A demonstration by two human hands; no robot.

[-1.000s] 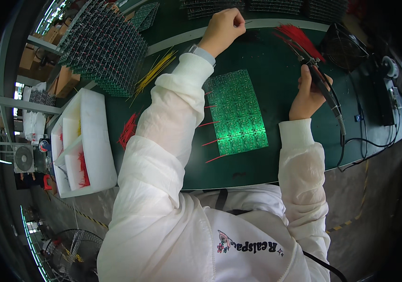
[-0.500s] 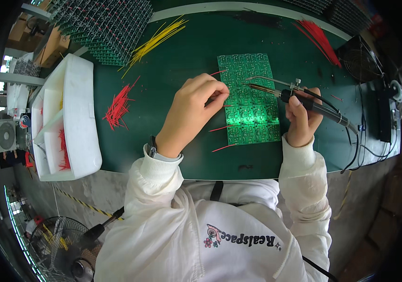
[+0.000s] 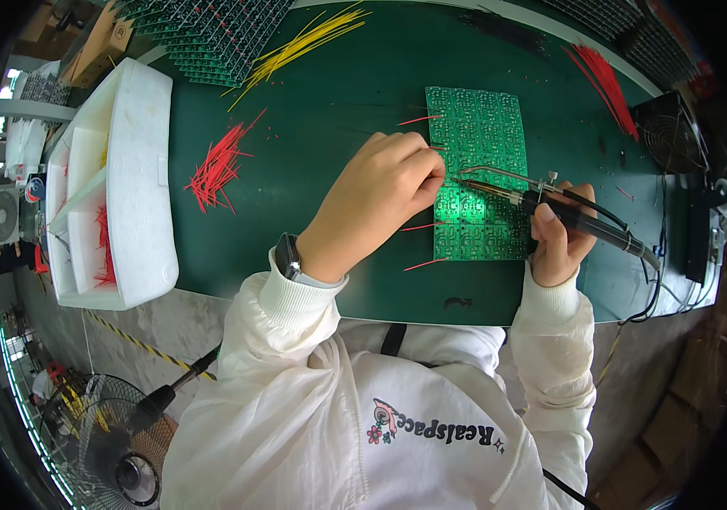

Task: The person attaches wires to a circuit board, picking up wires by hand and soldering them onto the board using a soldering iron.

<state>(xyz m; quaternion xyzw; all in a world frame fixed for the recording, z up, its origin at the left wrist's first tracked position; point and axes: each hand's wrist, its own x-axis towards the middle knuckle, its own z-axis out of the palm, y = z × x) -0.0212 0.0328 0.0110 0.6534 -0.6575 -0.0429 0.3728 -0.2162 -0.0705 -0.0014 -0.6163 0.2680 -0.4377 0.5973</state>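
Left grip: thumb and finger of the left hand [image 3: 389, 191] are together at the board's left edge; whether they pinch a wire, I cannot tell.
Right grip: the right hand [image 3: 560, 242] is clamped around the soldering iron [image 3: 593, 225].
Circuit board [image 3: 499, 132]: on the desk [image 3: 287, 187], right of the left grip, left of the right; long axis running away from the body.
Iron tip [image 3: 487, 187]: left of the right grip, over the board, pointing toward the left grip.
Red wires [image 3: 425, 265]: at the board's left edge, beyond and below the left grip.

Head-worn fisheye, facing steeply down — near, worktable [image 3: 304, 170] below
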